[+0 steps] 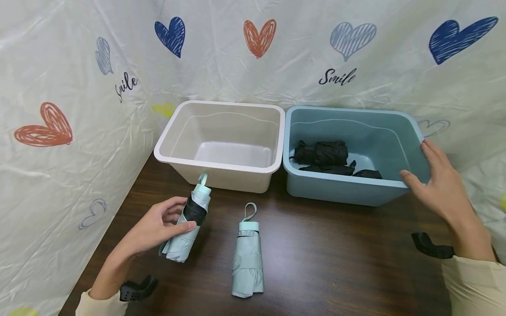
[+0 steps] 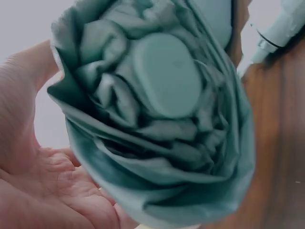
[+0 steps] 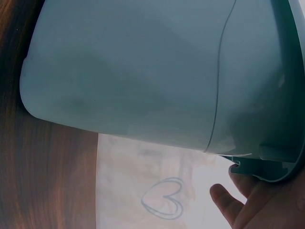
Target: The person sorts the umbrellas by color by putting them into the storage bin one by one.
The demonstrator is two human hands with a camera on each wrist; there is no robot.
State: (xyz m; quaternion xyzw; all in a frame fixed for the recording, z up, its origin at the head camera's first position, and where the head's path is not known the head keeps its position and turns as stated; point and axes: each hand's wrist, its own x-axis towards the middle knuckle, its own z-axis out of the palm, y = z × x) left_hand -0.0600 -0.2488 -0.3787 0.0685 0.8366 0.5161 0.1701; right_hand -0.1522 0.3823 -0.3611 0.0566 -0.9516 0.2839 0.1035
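Okay, left hand (image 1: pixel 158 227) grips one pale umbrella (image 1: pixel 184 241) in front of the white bin (image 1: pixel 231 177), right hand (image 1: pixel 443 186) holds the blue bin (image 1: pixel 328 187) by its corner. Probably mid put-away; next likely needs a lift into the white one.

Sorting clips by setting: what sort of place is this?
Probably a makeshift indoor tabletop workspace: a wooden table, a heart-printed sheet behind it, and a beige bin beside a blue bin.

lower black bundles (image 1: pixel 367 174) lie partly hidden behind the blue bin's (image 1: pixel 336 191) front wall, both sleeves (image 1: pixel 474 285) cropped at picture's edge.
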